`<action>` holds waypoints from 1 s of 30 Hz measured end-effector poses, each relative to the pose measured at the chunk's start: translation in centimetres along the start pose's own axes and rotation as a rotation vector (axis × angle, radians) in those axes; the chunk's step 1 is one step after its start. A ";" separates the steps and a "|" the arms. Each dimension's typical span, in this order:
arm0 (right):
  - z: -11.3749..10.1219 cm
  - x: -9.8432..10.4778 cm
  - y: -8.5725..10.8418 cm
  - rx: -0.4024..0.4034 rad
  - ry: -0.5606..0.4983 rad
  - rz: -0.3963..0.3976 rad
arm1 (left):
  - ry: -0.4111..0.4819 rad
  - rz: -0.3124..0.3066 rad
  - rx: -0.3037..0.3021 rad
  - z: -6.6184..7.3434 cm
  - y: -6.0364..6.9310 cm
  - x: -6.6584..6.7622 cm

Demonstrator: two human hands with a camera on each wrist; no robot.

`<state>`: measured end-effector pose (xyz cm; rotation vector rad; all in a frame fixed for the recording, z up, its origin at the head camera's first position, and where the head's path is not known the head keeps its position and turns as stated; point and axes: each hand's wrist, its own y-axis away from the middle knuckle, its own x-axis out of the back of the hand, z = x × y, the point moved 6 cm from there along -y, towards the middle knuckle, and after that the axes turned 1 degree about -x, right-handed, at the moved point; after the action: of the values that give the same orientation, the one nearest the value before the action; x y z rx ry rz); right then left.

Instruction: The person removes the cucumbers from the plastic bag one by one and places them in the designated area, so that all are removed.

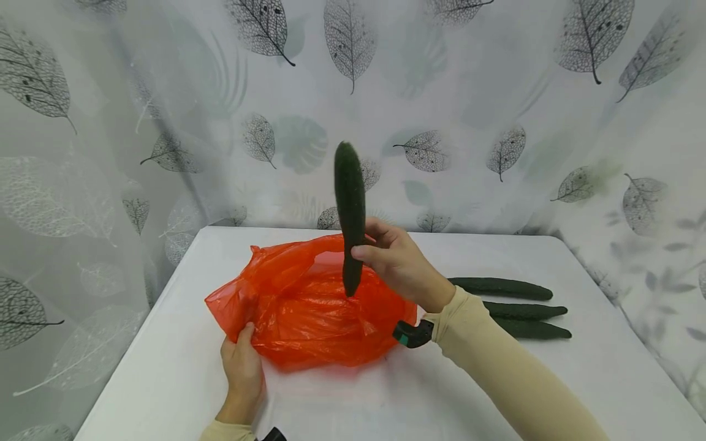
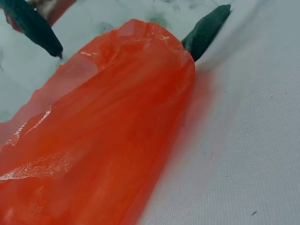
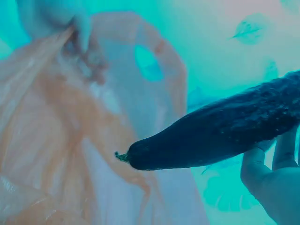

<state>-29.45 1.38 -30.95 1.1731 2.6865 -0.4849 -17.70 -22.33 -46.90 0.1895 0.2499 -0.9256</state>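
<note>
In the head view, my right hand [image 1: 399,260] pinches a dark green cucumber [image 1: 349,208] near its lower end and holds it upright above a red plastic bag [image 1: 320,312]. The right wrist view shows the stem end of this cucumber [image 3: 201,133] beside the bag [image 3: 56,140]. My left hand [image 1: 242,370] grips the bag's left edge, with the thumb on top of the plastic. The bag lies on the table with its mouth partly spread; what is inside it is hidden.
Several cucumbers [image 1: 524,309] lie side by side on the white table [image 1: 595,392], right of the bag and partly behind my right forearm. A leaf-patterned curtain [image 1: 469,92] hangs behind the table and along its sides.
</note>
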 end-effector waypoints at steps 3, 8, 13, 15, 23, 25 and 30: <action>-1.5 0.1 0.6 0.046 -0.090 0.008 | 0.002 -0.004 -0.006 0.0 -0.1 0.0; -3.8 1.0 1.8 0.081 -0.113 0.038 | -0.019 0.001 0.009 -0.2 -0.3 0.2; -5.5 2.4 2.8 0.099 -0.046 0.082 | -0.021 0.011 0.028 -0.4 -0.5 0.5; -5.9 2.9 3.2 0.106 -0.026 0.093 | -0.016 0.009 0.033 -0.4 -0.5 0.5; -6.8 5.6 5.3 0.133 0.153 0.120 | -0.045 -0.014 0.059 -0.5 -0.9 0.7; -6.6 6.2 5.8 0.108 0.245 0.128 | -0.048 -0.014 0.063 -0.6 -1.0 0.8; -5.5 7.9 7.5 0.018 0.458 0.166 | -0.055 -0.024 0.070 -0.6 -1.2 0.9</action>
<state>-29.38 13.57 -29.73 1.6719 2.9123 -0.2359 -18.17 -23.57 -47.79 0.2257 0.1690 -0.9631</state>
